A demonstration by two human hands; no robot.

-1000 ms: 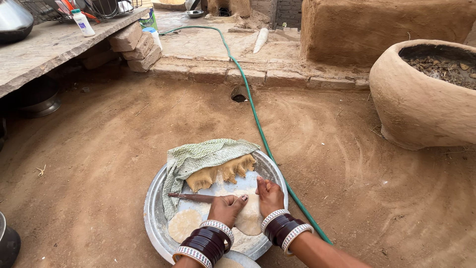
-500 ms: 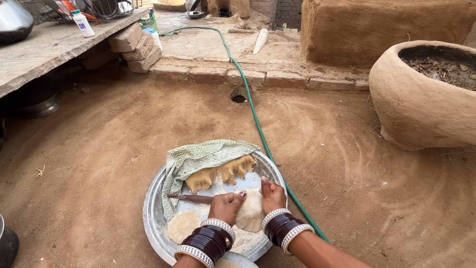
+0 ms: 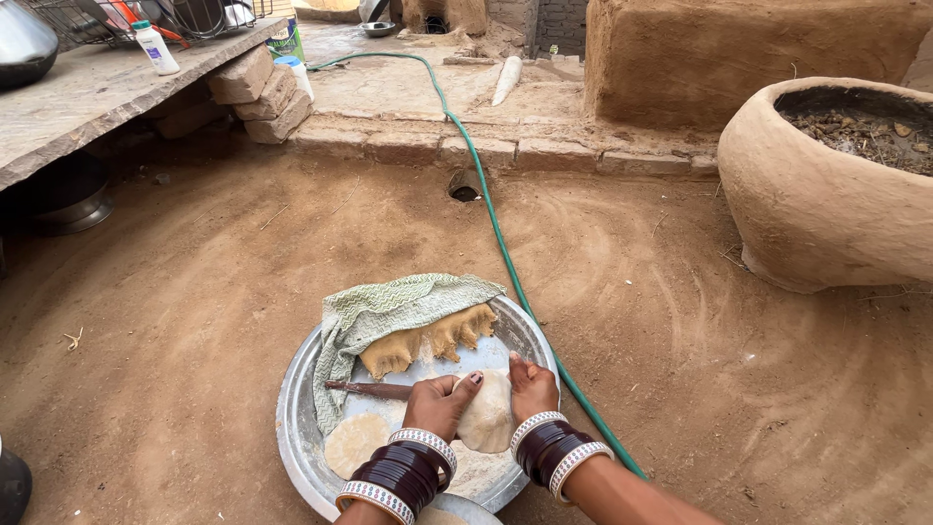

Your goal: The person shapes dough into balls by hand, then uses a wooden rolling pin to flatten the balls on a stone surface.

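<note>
The step in hand looks like shaping a flatbread: a pale, round disc of dough [image 3: 486, 413] stands between both palms above the wide, shallow metal tray [image 3: 296, 457] that sits on the bare earth floor [image 3: 175, 321]. The left hand [image 3: 439, 403] curls over the disc's left edge, fingers bent and thumb up, half closed on the dough. The right hand [image 3: 533, 387] presses flat against the disc's right side, fingers together and nearly straight, so the dough is pinched between the two rather than clenched in either. Both wrists carry stacks of dark maroon bangles with white beaded rims [image 3: 403, 476].

As a judgement, the next move calls for an even turn and pat between the palms, keeping the thin disc from folding or tearing.

On the tray, a second flattened dough round [image 3: 352, 442] lies near the left rim, just beside the left hand. A slim dark wooden stick [image 3: 369, 389] lies across the tray's middle, touching the floured surface. A green-and-white patterned cloth [image 3: 389, 306] drapes the tray's far rim, over a tan frayed cloth [image 3: 428, 340]. A green hose [image 3: 496, 233] runs along the floor past the tray's right rim.
</note>
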